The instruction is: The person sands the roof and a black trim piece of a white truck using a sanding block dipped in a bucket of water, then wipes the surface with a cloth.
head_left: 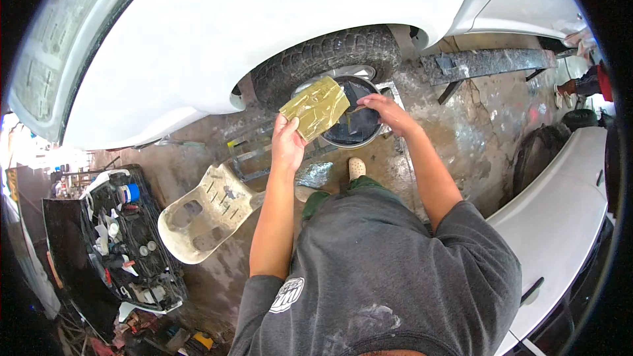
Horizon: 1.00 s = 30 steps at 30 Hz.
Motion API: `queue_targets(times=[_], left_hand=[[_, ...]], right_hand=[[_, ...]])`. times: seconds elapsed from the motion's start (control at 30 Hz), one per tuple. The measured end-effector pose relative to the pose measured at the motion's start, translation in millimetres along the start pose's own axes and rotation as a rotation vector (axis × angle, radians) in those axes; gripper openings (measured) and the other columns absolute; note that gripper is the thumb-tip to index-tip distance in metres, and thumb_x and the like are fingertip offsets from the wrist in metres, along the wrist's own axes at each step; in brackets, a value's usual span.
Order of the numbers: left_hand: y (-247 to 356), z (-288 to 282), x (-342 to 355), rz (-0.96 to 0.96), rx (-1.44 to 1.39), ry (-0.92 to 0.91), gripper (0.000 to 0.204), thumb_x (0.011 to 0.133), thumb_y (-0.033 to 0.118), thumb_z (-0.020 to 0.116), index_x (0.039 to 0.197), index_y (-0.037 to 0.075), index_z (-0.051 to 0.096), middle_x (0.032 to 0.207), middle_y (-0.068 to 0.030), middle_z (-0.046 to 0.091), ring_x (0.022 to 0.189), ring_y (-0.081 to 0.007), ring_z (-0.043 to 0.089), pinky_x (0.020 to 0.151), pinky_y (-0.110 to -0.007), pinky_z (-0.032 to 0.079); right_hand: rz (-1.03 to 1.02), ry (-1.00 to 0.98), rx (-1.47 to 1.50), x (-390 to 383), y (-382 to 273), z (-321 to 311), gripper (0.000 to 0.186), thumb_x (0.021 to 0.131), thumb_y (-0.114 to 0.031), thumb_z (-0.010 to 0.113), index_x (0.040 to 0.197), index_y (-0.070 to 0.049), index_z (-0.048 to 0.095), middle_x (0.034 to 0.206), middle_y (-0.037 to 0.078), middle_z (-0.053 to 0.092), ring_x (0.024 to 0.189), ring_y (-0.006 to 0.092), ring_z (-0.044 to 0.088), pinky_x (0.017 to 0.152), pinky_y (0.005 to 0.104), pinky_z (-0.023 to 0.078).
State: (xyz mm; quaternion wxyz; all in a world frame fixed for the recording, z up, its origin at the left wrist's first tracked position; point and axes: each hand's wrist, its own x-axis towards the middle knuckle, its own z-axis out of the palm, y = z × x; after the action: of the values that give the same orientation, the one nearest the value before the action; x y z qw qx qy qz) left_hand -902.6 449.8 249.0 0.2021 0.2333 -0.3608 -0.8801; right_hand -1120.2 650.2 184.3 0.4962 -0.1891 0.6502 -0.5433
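Two bare hands are held out over a round bucket [351, 146] beside the tyre [323, 59] of a white vehicle [264, 26]. A crinkled gold-coloured sheet [316, 109] is gripped in the left hand [288, 142]: thumb laid on top near the lower-left corner, other fingers mostly hidden beneath. Held by that corner, probably so most of its face is left uncovered. Sheet is tilted, overlapping the bucket's left side, presumably kept there so both hands can be used close together.

Right hand [392, 113] is reached in from the right; fingertips are drawn together above dark pieces [359, 128] in the bucket. Whether anything is pinched cannot be told. Bucket is set in front of the feet, likely for easy reach from above; one pale clog [357, 168] is seen just below it.

A cream plastic seat [227, 224] is placed to the left, near the left forearm, perhaps to keep standing room. Farther left, bottles and loose items are gathered in a dark, tray-like shell [135, 250], apparently used as a holder. A low bench [488, 66] is stood to the upper right.
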Motion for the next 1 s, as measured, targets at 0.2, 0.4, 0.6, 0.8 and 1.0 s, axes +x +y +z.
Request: queue_targets(times=[0.2, 0.4, 0.6, 0.8, 1.0], left_hand=[[11.9, 16.4, -12.6, 0.066, -0.053, -0.015, 0.041, 0.1, 0.004, 0.05, 0.141, 0.005, 0.045, 0.141, -0.0134, 0.057, 0.128, -0.0271, 0.06, 0.104, -0.046, 0.054], [1.1, 35.5, -21.6, 0.117, -0.091, -0.045, 0.042, 0.1, 0.003, 0.048, 0.142, 0.006, 0.044, 0.143, -0.0145, 0.054, 0.129, -0.029, 0.058, 0.106, -0.046, 0.052], [-2.3, 28.4, -43.9, 0.138, -0.149, -0.158, 0.037, 0.098, 0.005, 0.052, 0.135, 0.009, 0.049, 0.142, -0.0147, 0.055, 0.133, -0.0295, 0.054, 0.109, -0.05, 0.048], [26.5, 28.8, -50.6, 0.095, 0.062, -0.112, 0.023, 0.098, 0.009, 0.061, 0.119, 0.004, 0.054, 0.116, -0.0088, 0.064, 0.107, -0.0177, 0.063, 0.096, -0.036, 0.051], [42.4, 31.1, -50.0, 0.101, 0.466, 0.038, 0.011, 0.099, 0.01, 0.064, 0.108, 0.006, 0.06, 0.092, 0.0011, 0.063, 0.077, -0.0054, 0.057, 0.067, -0.022, 0.047]], right_hand=[[-0.393, 0.175, -0.44, -1.1, 10.9, 32.0, 0.04, 0.098, -0.026, 0.057, 0.13, -0.003, 0.063, 0.129, 0.009, 0.067, 0.121, 0.0201, 0.06, 0.106, 0.0338, 0.044], [-0.133, -0.12, 0.39, -42.6, -52.9, 89.6, 0.032, 0.096, -0.018, 0.063, 0.123, -0.001, 0.059, 0.112, 0.005, 0.068, 0.105, 0.0142, 0.063, 0.094, 0.0321, 0.05], [-0.333, -0.043, 0.345, -52.5, -68.4, 92.0, 0.021, 0.098, -0.012, 0.062, 0.116, -0.001, 0.059, 0.098, 0.002, 0.067, 0.084, 0.0102, 0.064, 0.08, 0.0264, 0.052], [-0.393, -0.139, 0.142, -70.0, -93.4, 73.6, 0.016, 0.099, -0.01, 0.06, 0.111, 0.0, 0.059, 0.093, 0.001, 0.064, 0.08, 0.01, 0.06, 0.076, 0.0277, 0.051], [-0.347, -0.225, -0.064, -73.2, -96.4, 58.3, 0.015, 0.099, -0.015, 0.063, 0.097, -0.001, 0.061, 0.085, 0.001, 0.064, 0.076, 0.0092, 0.061, 0.073, 0.0269, 0.051]])
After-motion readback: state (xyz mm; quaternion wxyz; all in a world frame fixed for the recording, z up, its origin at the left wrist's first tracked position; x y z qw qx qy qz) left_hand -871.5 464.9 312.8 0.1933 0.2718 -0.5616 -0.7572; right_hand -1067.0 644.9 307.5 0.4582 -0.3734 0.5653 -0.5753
